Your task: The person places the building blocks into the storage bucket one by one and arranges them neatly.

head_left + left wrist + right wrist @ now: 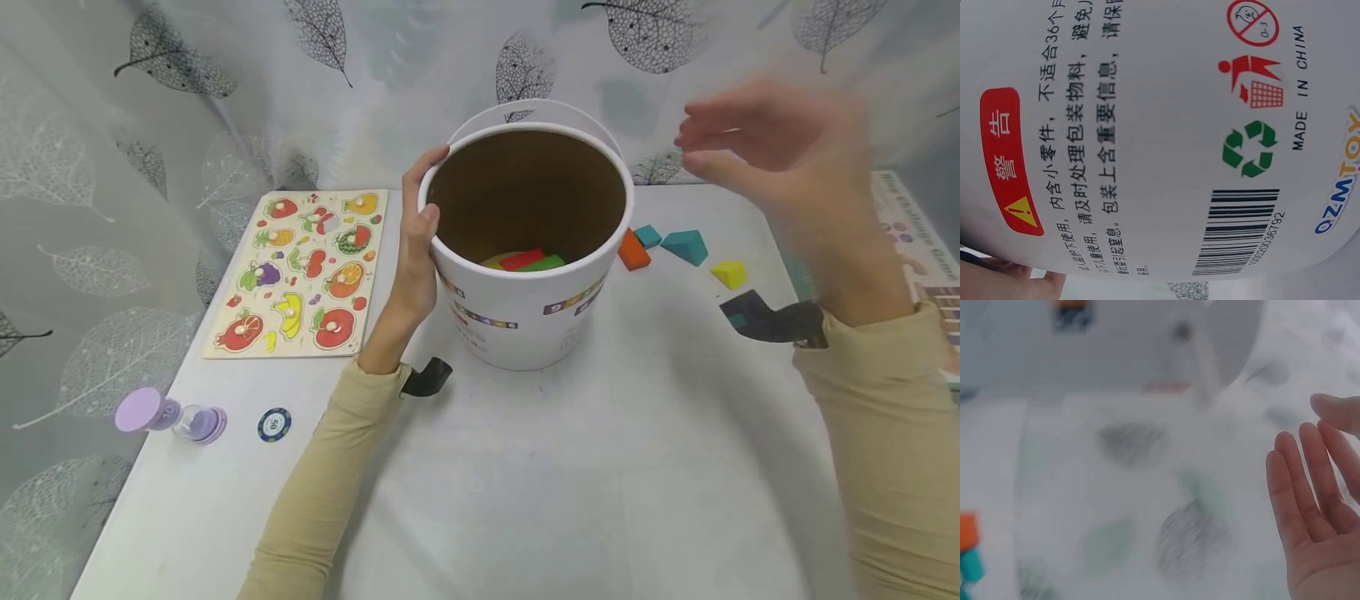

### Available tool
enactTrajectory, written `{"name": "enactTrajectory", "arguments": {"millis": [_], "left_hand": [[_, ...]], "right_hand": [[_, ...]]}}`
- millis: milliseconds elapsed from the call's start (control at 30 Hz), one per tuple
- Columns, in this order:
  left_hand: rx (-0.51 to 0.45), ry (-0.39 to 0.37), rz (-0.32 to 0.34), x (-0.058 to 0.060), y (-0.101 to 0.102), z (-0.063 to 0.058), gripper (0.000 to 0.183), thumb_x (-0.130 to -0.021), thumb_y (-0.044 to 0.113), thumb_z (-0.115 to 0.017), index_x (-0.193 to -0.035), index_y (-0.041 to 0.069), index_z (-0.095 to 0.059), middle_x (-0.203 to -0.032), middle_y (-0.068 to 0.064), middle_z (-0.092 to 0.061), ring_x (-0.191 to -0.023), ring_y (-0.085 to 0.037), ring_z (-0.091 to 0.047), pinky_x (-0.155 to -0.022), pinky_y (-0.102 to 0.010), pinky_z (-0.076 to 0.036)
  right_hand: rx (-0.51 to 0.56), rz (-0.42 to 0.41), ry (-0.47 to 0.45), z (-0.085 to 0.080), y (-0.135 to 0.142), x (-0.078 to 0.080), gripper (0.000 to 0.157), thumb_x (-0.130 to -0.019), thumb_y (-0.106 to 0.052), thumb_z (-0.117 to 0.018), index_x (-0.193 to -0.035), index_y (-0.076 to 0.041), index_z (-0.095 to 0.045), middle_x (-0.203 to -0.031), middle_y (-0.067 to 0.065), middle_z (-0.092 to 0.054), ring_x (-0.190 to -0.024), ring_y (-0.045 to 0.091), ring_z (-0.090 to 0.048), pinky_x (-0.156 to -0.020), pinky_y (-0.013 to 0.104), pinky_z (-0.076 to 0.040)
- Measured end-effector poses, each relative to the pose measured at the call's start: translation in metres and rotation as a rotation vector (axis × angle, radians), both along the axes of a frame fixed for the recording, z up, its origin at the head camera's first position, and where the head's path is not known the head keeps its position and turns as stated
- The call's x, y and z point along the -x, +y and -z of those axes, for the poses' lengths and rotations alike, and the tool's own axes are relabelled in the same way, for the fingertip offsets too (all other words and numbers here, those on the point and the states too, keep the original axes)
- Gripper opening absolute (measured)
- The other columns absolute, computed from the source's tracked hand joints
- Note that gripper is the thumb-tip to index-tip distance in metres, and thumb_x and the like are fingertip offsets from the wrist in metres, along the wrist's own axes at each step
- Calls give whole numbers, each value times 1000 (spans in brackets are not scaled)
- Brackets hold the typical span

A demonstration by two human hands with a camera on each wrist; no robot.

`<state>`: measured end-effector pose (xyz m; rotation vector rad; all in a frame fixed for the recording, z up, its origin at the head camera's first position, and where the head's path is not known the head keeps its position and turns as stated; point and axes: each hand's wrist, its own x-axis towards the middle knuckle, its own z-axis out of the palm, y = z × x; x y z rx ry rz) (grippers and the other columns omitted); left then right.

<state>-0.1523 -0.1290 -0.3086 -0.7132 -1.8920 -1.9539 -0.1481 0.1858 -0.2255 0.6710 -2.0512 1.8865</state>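
Observation:
A white bucket (517, 308) stands upright on the table, and blocks, among them a red one (522, 260) and a green one (543, 264), lie at its bottom. My left hand (416, 250) grips its left rim, thumb over the edge. Up close in the left wrist view is the bucket's printed side (1147, 144), with fingers (1010, 284) at the lower left. Blurred in the head view, my right hand (795, 158) is raised to the right of the bucket, holding nothing. The right wrist view has its fingers (1313, 481) extended.
Right of the bucket lie an orange block (633, 250), teal blocks (686, 247) and a yellow block (730, 273). A fruit puzzle board (300, 275) is at left, with a purple-capped stamp-like object (172, 415) and a poker chip (274, 424) nearer. A printed box (918, 242) stands at far right.

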Motion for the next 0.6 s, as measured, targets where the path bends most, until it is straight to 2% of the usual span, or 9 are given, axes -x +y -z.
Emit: {"name": "enactTrajectory", "arguments": {"millis": [100,167,267,333,400,500,600], "left_hand": [[1,0,4,0,0,1,89,-85,69,-40,-148,7,-26,-143,-11,-41,-129,-29,-41,-107,-55,-35],[2,0,2,0,0,1,90,-85,69,-41,-148,7,-26,-144,-11,-41,-129,-29,-41,-107,-54,-35],[5,-3,-3,0,0,1,90,-85,69,-40,-148,7,-26,-143,-10,-41,-128,-28,-42,-107,-52,-36],[5,-4,-3,0,0,1,89,-85,69,-40,-148,7,-26,-143,-11,-41,-128,-28,-42,-107,-53,-36],[3,-4,-2,0,0,1,89,-85,69,-40,-148,7,-26,-143,-11,-41,-128,-29,-42,-106,-54,-36],[-4,-2,1,0,0,1,89,-85,69,-41,-148,7,-26,-143,-11,-41,-128,-29,-42,-106,-55,-36],[-5,-2,1,0,1,0,90,-84,70,-41,-148,7,-26,-143,-10,-42,-128,-28,-42,-107,-54,-36]], "right_hand": [[-221,120,-29,30,21,22,37,-81,3,-72,-117,3,-67,-110,4,-70,-101,11,-66,-94,16,-48],[-430,208,-84,52,34,35,38,-87,-11,-71,-125,-7,-65,-121,-1,-66,-110,8,-62,-102,21,-45],[-658,276,-211,82,48,49,45,-91,-30,-67,-133,-16,-59,-136,5,-57,-125,19,-56,-109,42,-42],[-764,281,-295,98,55,56,51,-92,-36,-64,-138,-15,-55,-143,13,-50,-131,34,-50,-107,56,-40],[-819,261,-359,111,61,61,53,-93,-34,-63,-140,-9,-52,-144,21,-45,-132,44,-45,-104,64,-37],[-864,231,-415,126,68,65,52,-93,-27,-64,-138,-2,-52,-144,27,-43,-129,50,-44,-103,65,-36],[-868,225,-458,138,73,68,49,-92,-21,-65,-134,1,-55,-141,29,-46,-125,50,-46,-103,64,-37]]}}
